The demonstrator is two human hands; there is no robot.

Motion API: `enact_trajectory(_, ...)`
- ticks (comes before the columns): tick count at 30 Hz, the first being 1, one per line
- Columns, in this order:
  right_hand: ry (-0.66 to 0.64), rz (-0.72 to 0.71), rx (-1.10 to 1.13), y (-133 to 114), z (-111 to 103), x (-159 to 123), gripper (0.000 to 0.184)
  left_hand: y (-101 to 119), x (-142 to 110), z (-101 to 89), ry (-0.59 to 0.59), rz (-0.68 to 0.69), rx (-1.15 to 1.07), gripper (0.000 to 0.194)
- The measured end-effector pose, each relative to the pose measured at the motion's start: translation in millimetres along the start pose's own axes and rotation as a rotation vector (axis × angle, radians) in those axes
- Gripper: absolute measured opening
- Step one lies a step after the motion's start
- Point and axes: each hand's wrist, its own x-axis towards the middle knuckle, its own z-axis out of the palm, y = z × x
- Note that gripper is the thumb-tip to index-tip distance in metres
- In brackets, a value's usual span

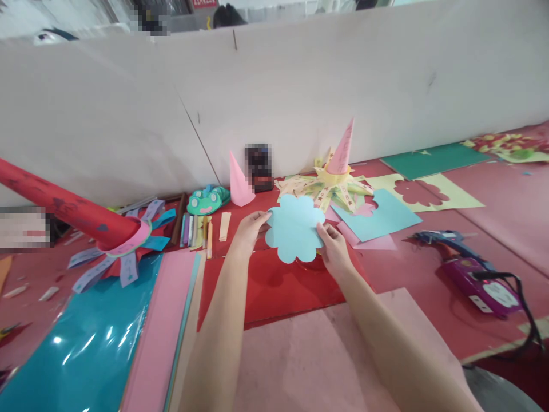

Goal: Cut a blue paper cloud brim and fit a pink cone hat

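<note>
A light-blue flower-shaped paper cutout [295, 229] is held up over a red board [274, 297]. My left hand [252, 229] pinches its left edge, and my right hand [333, 246] grips the right edge between thumb and fingers. Behind the cutout stands a pink paper cone [240, 186]. To its right, another pink cone [342, 151] rises from a ring of yellow printed paper strips [338, 186]. A light-blue sheet [386, 220] with a scalloped hole lies just beyond my right hand, on top of pink paper.
At right, a glue gun [446, 240] lies by a purple power box [482, 289] with a black cable. A red paper tube [81, 209] with paper strips slants in from the left. Coloured sheets [158, 332], a green frog case [208, 201] and markers [189, 230] lie left. A white partition [321, 86] stands behind.
</note>
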Motion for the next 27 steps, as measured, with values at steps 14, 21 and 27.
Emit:
enact_trajectory(14,-0.067,0.086,0.001,3,0,-3,0.044,-3,-2,2.1,-0.139,0.045,0.185,0.034)
enact_trajectory(21,-0.013,0.048,-0.038,7,-1,-2,0.037,8,-11,-2.3,-0.286,-0.025,0.290,0.035)
enact_trajectory(27,0.031,0.132,-0.004,1,1,-3,0.041,18,-18,-12.2,-0.456,-0.050,0.416,0.038)
